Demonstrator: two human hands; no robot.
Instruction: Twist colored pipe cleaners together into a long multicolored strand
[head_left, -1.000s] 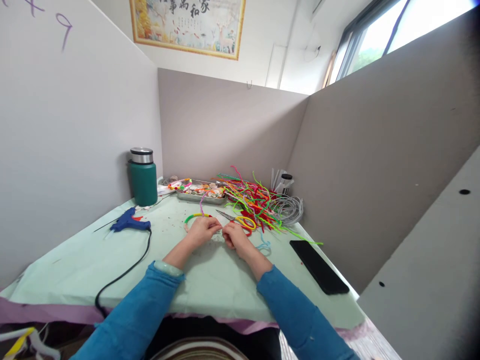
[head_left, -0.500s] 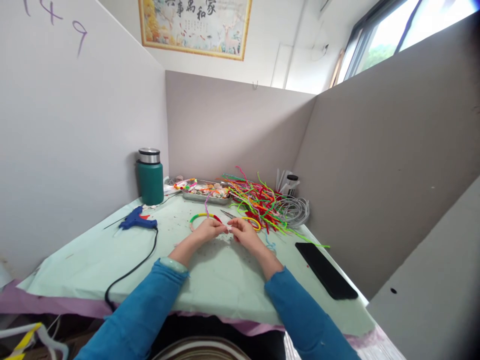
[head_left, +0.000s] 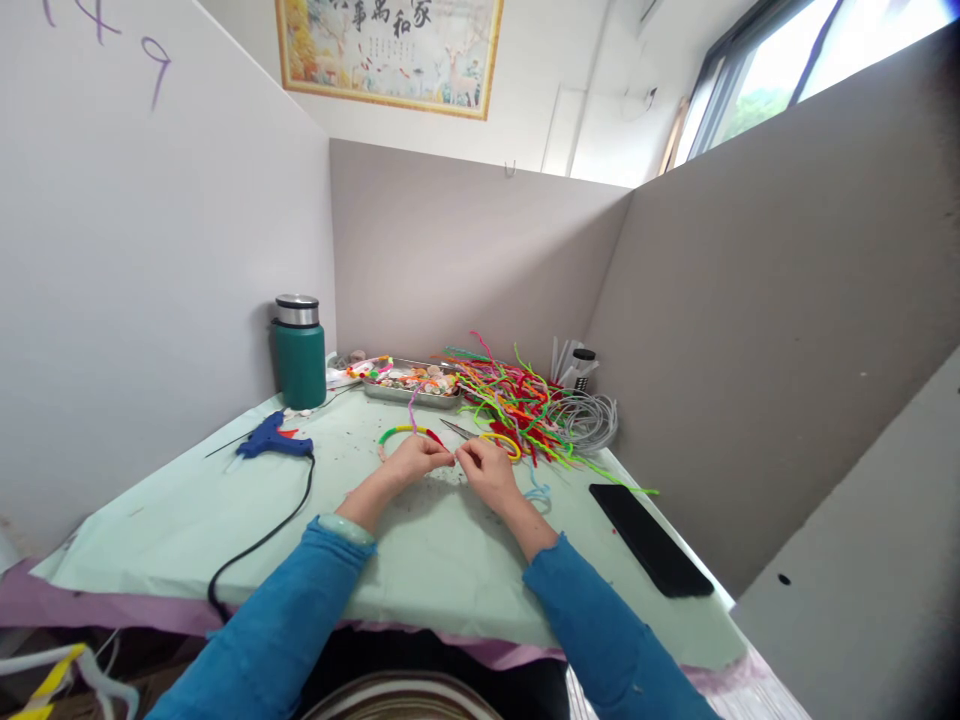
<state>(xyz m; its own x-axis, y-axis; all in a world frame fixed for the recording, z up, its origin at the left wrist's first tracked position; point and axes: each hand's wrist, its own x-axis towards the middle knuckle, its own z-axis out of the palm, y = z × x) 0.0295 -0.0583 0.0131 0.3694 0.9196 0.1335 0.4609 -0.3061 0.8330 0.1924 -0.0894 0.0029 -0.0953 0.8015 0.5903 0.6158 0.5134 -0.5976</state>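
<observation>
My left hand (head_left: 414,461) is closed, thumb and fingers pinched on a hoop (head_left: 396,431) wrapped in green, yellow and red fuzzy stem. Part of the hoop is hidden behind that hand. A purple pipe cleaner (head_left: 412,405) rises from near its top. Close beside, my right hand (head_left: 487,470) is also pinched, its fingertips almost meeting the left ones. Whatever it grips is too small to make out. Just behind the right hand lie scissors (head_left: 512,446) with yellow handles, their blades pointing left. A light blue pipe cleaner (head_left: 538,493) lies right of that hand.
A metal tray (head_left: 412,398) of small pieces and a heap of pipe cleaners (head_left: 517,395) sit at the back, beside a grey cord coil (head_left: 592,420). Left are a green bottle (head_left: 301,365) and a blue glue gun (head_left: 274,437) with its cable. A black phone (head_left: 651,540) lies right.
My right fingertips have drawn slightly closer together and shifted a little. The small whitish piece that showed between both hands is now mostly hidden.
</observation>
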